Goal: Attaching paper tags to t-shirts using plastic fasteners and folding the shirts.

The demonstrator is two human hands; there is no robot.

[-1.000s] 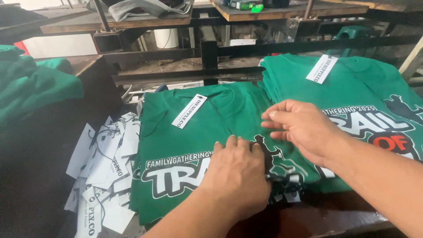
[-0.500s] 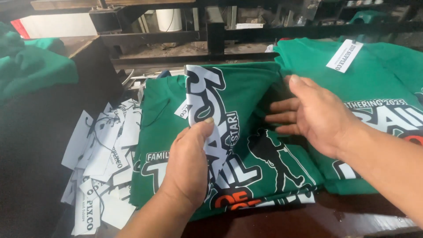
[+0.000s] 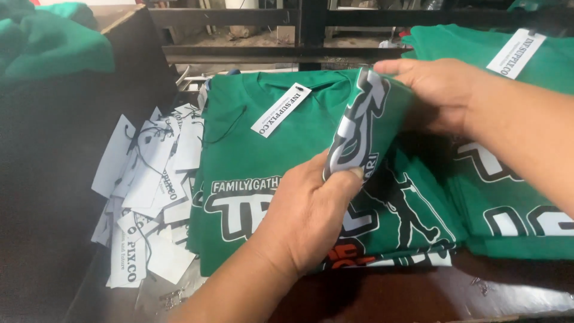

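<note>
A stack of folded green printed T-shirts (image 3: 251, 161) lies in front of me, with a white hang tag (image 3: 281, 109) on a black string near the top shirt's collar. My left hand (image 3: 305, 215) pinches the lower edge of the top shirt's folded-up flap (image 3: 362, 125). My right hand (image 3: 436, 93) grips the flap's upper edge and lifts it off the stack, showing white and black print.
A second stack of green shirts (image 3: 514, 197) with its own white tag (image 3: 516, 52) sits at the right. A heap of loose white hang tags (image 3: 149, 197) lies at the left. Green cloth (image 3: 48, 48) is at the top left, a dark metal frame (image 3: 311, 30) behind.
Both hands went from pressing flat on the shirt to lifting and folding its right side over the stack. The view has moved in closer.
</note>
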